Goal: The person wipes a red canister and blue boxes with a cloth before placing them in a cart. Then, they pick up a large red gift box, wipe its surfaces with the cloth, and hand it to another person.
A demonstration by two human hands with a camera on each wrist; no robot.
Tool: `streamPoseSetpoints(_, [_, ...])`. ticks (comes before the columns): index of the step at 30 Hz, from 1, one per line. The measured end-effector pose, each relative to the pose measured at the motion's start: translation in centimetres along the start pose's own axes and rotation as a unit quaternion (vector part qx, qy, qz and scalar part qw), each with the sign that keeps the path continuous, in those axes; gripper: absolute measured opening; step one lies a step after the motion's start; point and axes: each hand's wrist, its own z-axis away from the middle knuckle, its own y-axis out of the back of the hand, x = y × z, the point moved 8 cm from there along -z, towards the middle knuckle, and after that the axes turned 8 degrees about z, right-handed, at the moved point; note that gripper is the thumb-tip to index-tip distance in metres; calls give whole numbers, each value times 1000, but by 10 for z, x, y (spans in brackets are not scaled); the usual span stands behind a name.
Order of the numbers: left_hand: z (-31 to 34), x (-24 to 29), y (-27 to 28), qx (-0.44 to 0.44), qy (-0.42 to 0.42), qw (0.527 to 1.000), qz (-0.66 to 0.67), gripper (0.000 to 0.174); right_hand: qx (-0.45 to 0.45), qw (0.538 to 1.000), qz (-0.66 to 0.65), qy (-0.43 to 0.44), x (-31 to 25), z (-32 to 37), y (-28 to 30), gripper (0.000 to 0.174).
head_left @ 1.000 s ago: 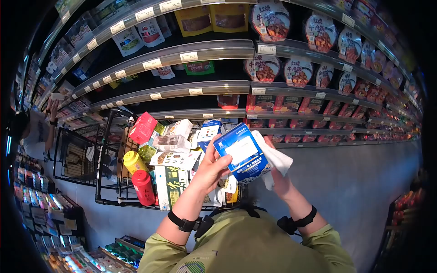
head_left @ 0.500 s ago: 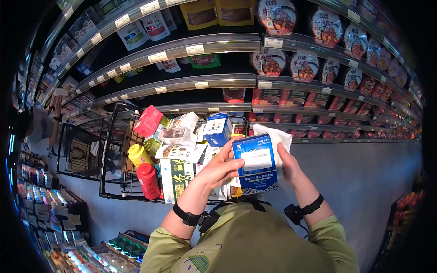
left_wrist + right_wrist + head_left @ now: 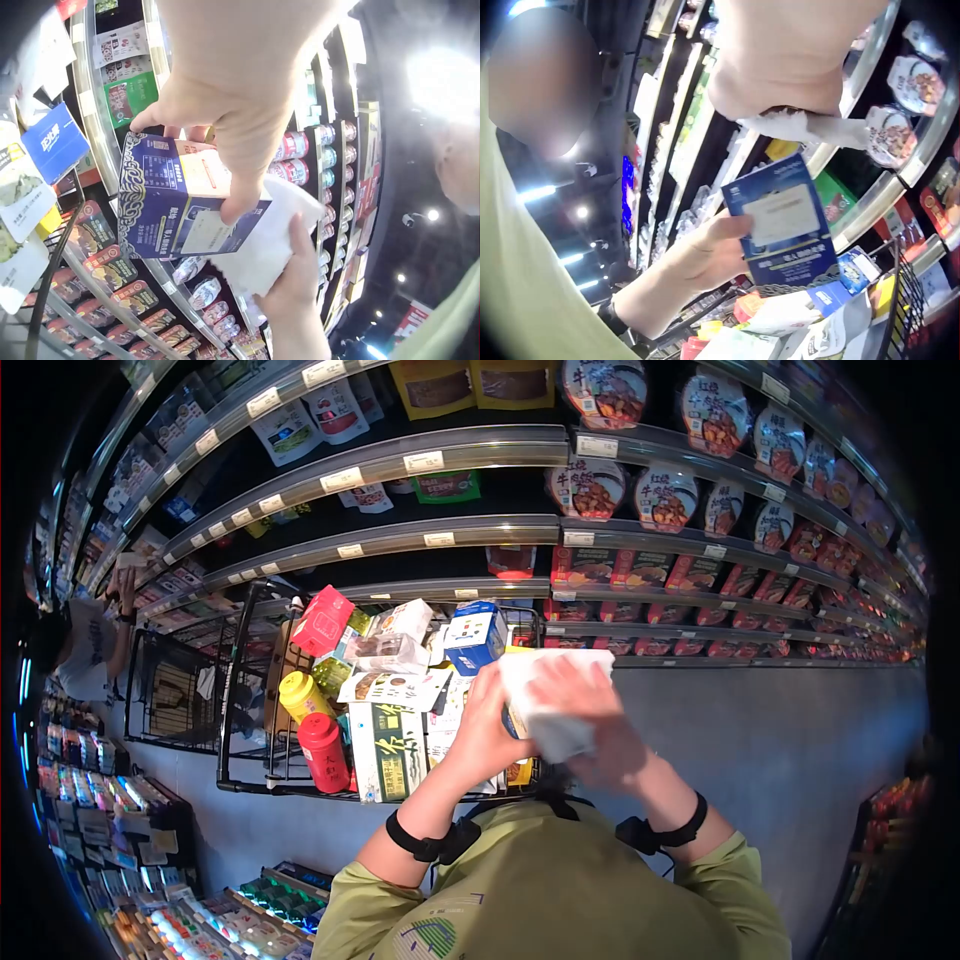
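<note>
gripping white-labelled box (image 3: 791, 244) | left hand (image 3: 485, 725) | bowls (image 3: 668, 500): 红烧牛肉饭

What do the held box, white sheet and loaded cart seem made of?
Box: likely smooth printed cardboard, given crisp folded edges. Sheet: matte, softly creased; paper tissue or thin cloth. Cart: probably metal, dark-finished, judging by thin wire bars.

Person is wearing an olive-green T-shirt (image 3: 590, 905), round striped green logo (image 3: 430, 937) showing on its left front. Short sleeves (image 3: 735, 890) are stopping above black wrist straps (image 3: 690, 824), one per arm, each carrying a boxy black camera (image 3: 635, 835).
</note>
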Motion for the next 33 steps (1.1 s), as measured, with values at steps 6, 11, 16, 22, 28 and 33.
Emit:
streamPoseSetpoints(6, [5, -1, -1, -4, 49, 998, 49, 79, -25, 998, -41, -46, 24, 8, -13, 63])
streamPoseSetpoints(11, [8, 0, 10, 16, 31, 999, 14, 85, 47, 918, -356, -169, 93, 21, -38, 53])
streamPoseSetpoints(16, [23, -52, -6, 90, 284, 827, 477, 69, 196, 887, -371, -193, 96, 34, -27, 53])
streamPoseSetpoints(22, [33, -84, -49, 103, 509, 576, 632, 51, 16, 993, 121, -6, 16, 6, -34, 69])
streamPoseSetpoints(28, [22, -59, -50, 46, 480, 501, 718, 84, 40, 990, 134, 35, 30, 14, -51, 70])
streamPoseSetpoints(33, [28, -79, -41, 101, 506, 466, 718, 82, -56, 976, 210, 6, 68, 34, -67, 61])
